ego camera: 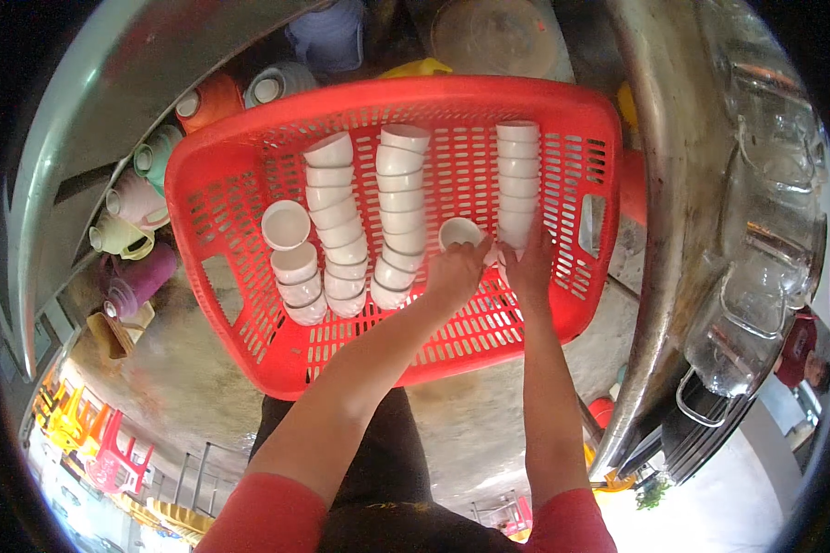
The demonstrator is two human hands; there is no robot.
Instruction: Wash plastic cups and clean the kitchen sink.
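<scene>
A red plastic basket (456,337) with slotted walls lies before me, holding rows of small white cups. Near the middle, my left hand (458,268) grips the near side of a single white cup (460,232), whose open mouth faces me. My right hand (530,269) is around the near end of the right-hand row of nested cups (517,168), thumb on one side and fingers on the other. My hands partly hide the cups at that end. To the left run two long nested rows (401,200) (337,214) and a shorter row (299,280), with a tilted cup (286,225) at its far end.
Several coloured plastic jugs (138,280) stand along the left under a metal counter edge (48,173). Right of the basket is a metal table edge (640,311) with glass mugs (736,339) on it. A round lid-like disc (494,34) lies beyond the basket.
</scene>
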